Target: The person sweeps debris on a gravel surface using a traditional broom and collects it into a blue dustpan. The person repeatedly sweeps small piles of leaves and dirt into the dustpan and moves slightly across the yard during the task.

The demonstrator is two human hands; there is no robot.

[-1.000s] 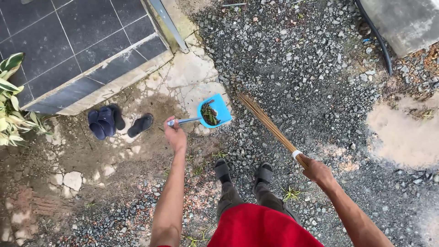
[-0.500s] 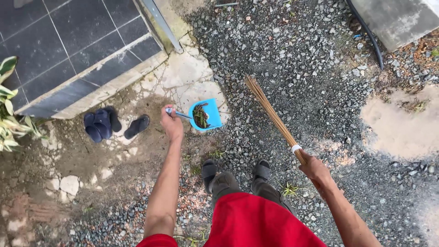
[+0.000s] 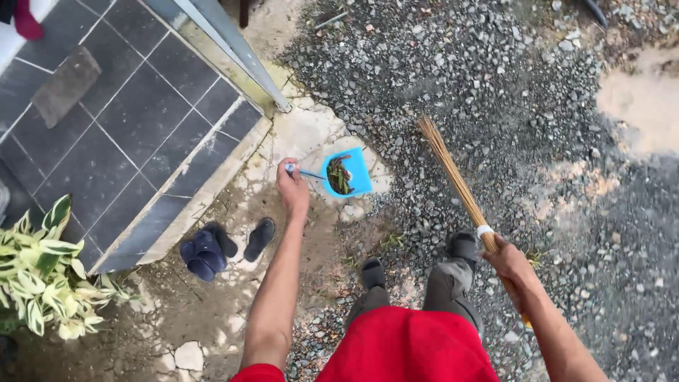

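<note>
My left hand [image 3: 292, 189] grips the handle of a blue dustpan [image 3: 346, 172], held out level above a pale concrete patch. Dark leaves and debris lie in the pan. My right hand [image 3: 511, 264] is closed on the bound end of a stick broom [image 3: 453, 177]. Its bristles point up and away over the grey gravel [image 3: 495, 92]. My feet in dark sandals [image 3: 463, 246] stand on the gravel below the broom, and a red shirt fills the bottom of the view.
A dark tiled porch [image 3: 120, 127] with a metal post [image 3: 226, 49] lies at the left. Dark slippers [image 3: 205, 253] and a single sandal [image 3: 259, 238] rest by its edge. A variegated plant [image 3: 42, 276] sits at the lower left. Sandy bare ground [image 3: 640, 99] is at the right.
The view has shifted right, so the porch and plant show more. Both hands keep their hold; the dustpan stays level ahead of my left hand and the broom still points away.
</note>
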